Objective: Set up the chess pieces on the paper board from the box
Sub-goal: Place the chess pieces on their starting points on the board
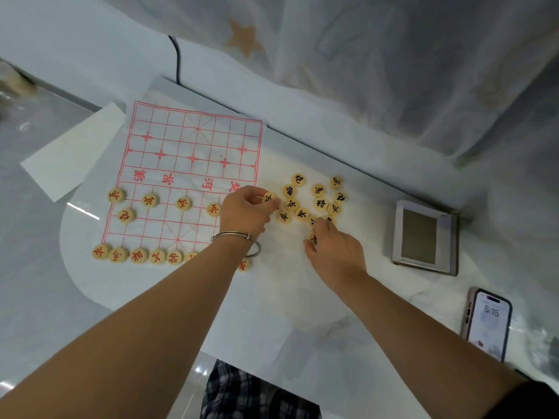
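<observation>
The paper board [187, 146] with red grid lines lies on the white table. Several wooden discs with red characters [150, 200] stand on its near rows, and a row of them [139, 255] lines the near edge. To the right of the board lies a loose cluster of discs with black characters [320, 203]. My left hand [245, 210], with a metal bangle on the wrist, pinches one black-character disc [269, 197] at the board's right edge. My right hand [335, 249] grips another black-character disc [313, 238] at the cluster's near side.
A grey open box [425, 237] sits at the right. A phone [488, 323] with a lit screen lies near the table's right front edge. A white sheet [72, 152] lies left of the board. A curtain [393, 71] hangs behind the table.
</observation>
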The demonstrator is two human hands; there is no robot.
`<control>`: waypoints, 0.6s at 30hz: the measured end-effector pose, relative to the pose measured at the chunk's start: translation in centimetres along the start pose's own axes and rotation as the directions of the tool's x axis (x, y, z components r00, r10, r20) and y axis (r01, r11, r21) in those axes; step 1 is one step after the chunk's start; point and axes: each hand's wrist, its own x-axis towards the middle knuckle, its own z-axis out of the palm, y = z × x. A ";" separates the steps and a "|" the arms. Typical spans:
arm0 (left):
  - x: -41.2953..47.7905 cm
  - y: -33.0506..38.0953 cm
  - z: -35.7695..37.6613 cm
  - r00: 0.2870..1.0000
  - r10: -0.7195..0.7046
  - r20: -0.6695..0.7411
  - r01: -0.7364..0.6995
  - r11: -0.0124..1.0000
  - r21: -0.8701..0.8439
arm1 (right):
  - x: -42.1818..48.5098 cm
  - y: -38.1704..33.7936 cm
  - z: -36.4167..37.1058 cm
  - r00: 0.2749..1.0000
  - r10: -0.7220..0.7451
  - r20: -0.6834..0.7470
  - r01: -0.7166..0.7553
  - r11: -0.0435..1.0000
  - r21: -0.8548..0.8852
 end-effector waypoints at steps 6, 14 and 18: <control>1.2 0.6 -0.5 0.999 0.045 0.017 -0.045 0.998 0.039 | 2.7 2.0 -3.0 0.933 0.329 -0.144 -0.286 0.923 0.258; 2.6 2.0 -1.5 0.991 0.081 0.108 -0.101 0.974 0.201 | 5.0 2.4 -3.3 0.985 0.171 0.003 -0.171 0.985 0.012; 3.4 2.8 -1.9 0.985 0.104 0.137 -0.144 0.937 0.317 | 5.6 2.0 -4.0 0.991 0.120 0.051 -0.119 0.992 -0.033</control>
